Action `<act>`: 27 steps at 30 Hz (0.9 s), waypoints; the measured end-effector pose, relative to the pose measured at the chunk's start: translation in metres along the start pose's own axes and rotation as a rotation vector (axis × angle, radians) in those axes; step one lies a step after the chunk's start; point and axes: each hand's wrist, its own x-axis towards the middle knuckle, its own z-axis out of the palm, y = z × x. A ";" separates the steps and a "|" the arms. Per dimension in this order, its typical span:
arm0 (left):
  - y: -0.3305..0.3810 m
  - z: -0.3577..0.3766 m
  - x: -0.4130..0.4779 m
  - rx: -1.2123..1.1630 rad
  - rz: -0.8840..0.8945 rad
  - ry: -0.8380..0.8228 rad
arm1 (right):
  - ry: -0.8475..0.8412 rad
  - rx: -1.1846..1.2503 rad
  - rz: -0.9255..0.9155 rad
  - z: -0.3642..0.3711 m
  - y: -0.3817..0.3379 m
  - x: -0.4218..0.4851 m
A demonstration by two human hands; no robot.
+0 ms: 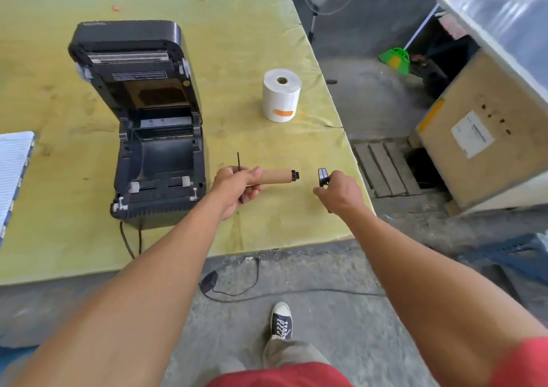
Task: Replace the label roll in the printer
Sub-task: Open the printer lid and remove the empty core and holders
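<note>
The left hand (pixel 234 189) is wrapping its fingers around an empty brown tube (pixel 274 176) over the table (pixel 59 223). The right hand (pixel 341 192) is pinching a small black cap (pixel 323 176) just beside it. The new white roll (pixel 281 95) is standing near the open printer (pixel 148 119).

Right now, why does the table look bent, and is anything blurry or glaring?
Head view: the wide-angle lens bows the table edges and stretches the arms; the light is soft and even, shadows faint; a pale sheen lies on the plastic-wrapped crate at upper right; the printer and label roll are fairly sharp, while the red clothing at the bottom edge smears.
</note>
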 end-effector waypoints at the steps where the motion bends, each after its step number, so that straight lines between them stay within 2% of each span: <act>1: -0.004 0.007 0.006 -0.007 -0.011 0.009 | -0.004 -0.030 0.001 0.001 0.006 0.007; 9: -0.024 0.035 0.040 -0.020 -0.090 0.045 | -0.091 -0.075 -0.019 -0.001 0.026 0.037; 12: -0.021 0.036 0.045 -0.015 -0.099 0.038 | -0.045 -0.067 -0.016 -0.007 0.023 0.042; 15: -0.016 0.036 0.047 -0.022 -0.107 0.043 | -0.001 0.211 -0.012 -0.015 0.017 0.048; 18: -0.009 0.036 0.047 -0.030 -0.114 0.031 | -0.285 0.680 0.103 -0.024 0.003 0.048; 19: -0.007 0.037 0.046 -0.039 -0.115 0.023 | -0.378 0.737 0.116 -0.025 -0.001 0.046; 21: -0.003 0.036 0.043 -0.048 -0.118 0.008 | -0.460 0.778 0.086 -0.023 -0.007 0.044; 24: 0.000 0.033 0.041 -0.042 -0.116 -0.012 | -0.455 0.834 0.073 -0.019 -0.011 0.043; 27: 0.002 0.027 0.039 -0.065 -0.110 0.004 | -0.413 0.923 0.137 -0.020 -0.012 0.047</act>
